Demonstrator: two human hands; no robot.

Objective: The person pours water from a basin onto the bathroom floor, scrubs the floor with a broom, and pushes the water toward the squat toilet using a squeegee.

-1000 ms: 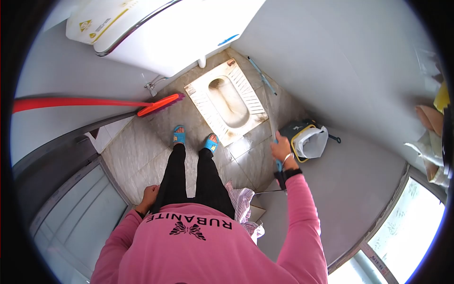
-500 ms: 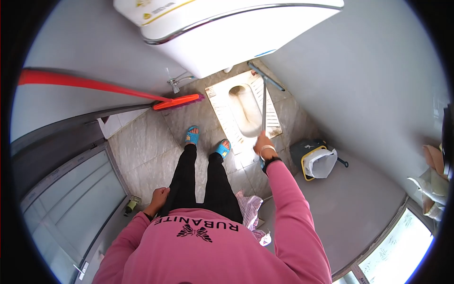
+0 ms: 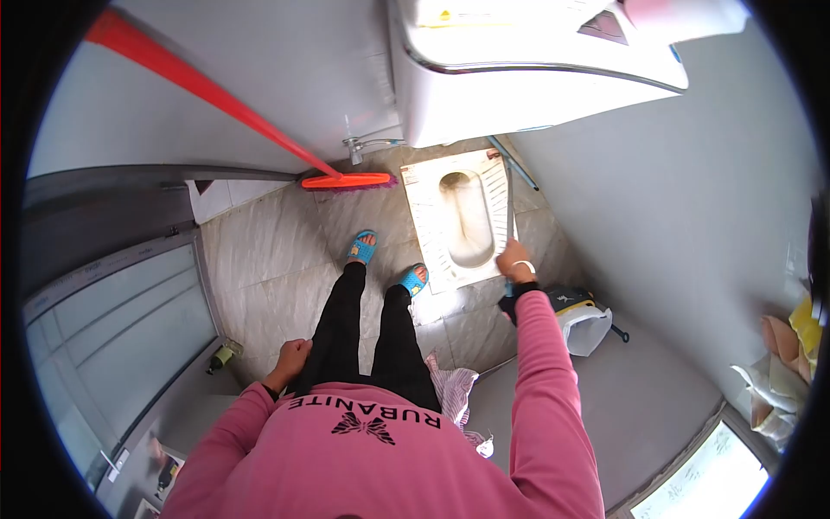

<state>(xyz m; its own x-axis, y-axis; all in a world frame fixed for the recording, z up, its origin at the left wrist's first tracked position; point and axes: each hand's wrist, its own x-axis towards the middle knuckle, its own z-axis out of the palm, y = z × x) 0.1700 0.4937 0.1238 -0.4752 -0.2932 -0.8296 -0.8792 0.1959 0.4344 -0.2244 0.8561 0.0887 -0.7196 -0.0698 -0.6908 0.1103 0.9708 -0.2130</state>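
Note:
My right hand (image 3: 516,261) is closed around the grey handle of a floor squeegee (image 3: 513,163). Its long blade lies slanted on the tiles at the far right corner of the squat toilet (image 3: 421,227), close to the wall, and the handle runs along the pan's right edge. My left hand (image 3: 288,363) hangs beside my thigh with its fingers curled; nothing shows in it. Both feet, in blue sandals (image 3: 363,246), stand on the tiled floor left of the toilet.
A red broom (image 3: 346,181) leans at the left, bristles on the floor beneath a wall tap (image 3: 355,151). A large white tank (image 3: 536,95) overhangs the toilet. A bin with a white liner (image 3: 586,330) is at the right. A bottle (image 3: 223,356) stands near the door (image 3: 130,320).
My right hand has moved right with the squeegee, whose blade is now nearer the right wall. The view has shifted, and my left hand stays by my thigh.

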